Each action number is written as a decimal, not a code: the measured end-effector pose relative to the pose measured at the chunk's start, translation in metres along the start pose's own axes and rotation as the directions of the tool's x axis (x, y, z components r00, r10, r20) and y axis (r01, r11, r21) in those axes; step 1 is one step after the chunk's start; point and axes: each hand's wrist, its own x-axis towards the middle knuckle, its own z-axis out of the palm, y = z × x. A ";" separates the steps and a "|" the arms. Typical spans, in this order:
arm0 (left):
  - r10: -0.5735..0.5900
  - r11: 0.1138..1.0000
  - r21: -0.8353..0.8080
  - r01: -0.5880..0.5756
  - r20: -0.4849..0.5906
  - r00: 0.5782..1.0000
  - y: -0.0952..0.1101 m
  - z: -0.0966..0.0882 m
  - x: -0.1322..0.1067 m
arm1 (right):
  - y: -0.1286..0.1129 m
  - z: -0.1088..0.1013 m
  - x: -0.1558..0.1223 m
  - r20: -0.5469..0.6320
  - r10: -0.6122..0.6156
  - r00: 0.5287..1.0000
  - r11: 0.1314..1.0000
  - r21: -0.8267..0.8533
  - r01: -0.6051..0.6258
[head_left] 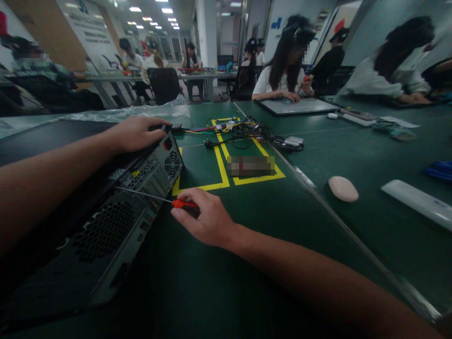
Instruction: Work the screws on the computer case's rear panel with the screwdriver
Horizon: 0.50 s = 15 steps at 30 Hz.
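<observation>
A black computer tower case [102,235] lies on the left side of the table, its metal rear panel facing right. My left hand [136,134] rests on the top of the case near its far rear corner, fingers stretched toward the edge. In my right hand [208,219] is a screwdriver [183,205] with an orange and black handle, held in closed fingers. Its long thin shaft points left to the upper edge of the rear panel. Whether the tip sits in a screw is too small to tell.
Yellow tape outlines [201,188] mark the green table [282,226]. Beyond lie a bundle of cables [250,127] and a blurred-out item [250,166]. At right are a pale computer mouse [343,188] and a white bar [420,202]. People sit across the table.
</observation>
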 end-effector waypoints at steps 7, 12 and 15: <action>-0.010 1.000 -0.006 0.010 -0.002 1.000 0.001 0.001 0.001 | 0.000 0.001 -0.001 -0.017 -0.019 1.000 1.000 0.004 0.019; -0.020 1.000 0.003 0.020 0.004 1.000 0.003 0.000 0.000 | 0.002 0.002 0.000 -0.032 -0.042 0.999 0.999 0.007 0.043; -0.021 1.000 0.010 0.021 0.013 1.000 0.005 -0.002 -0.002 | 0.003 0.002 0.000 -0.018 -0.042 0.999 0.999 -0.005 0.042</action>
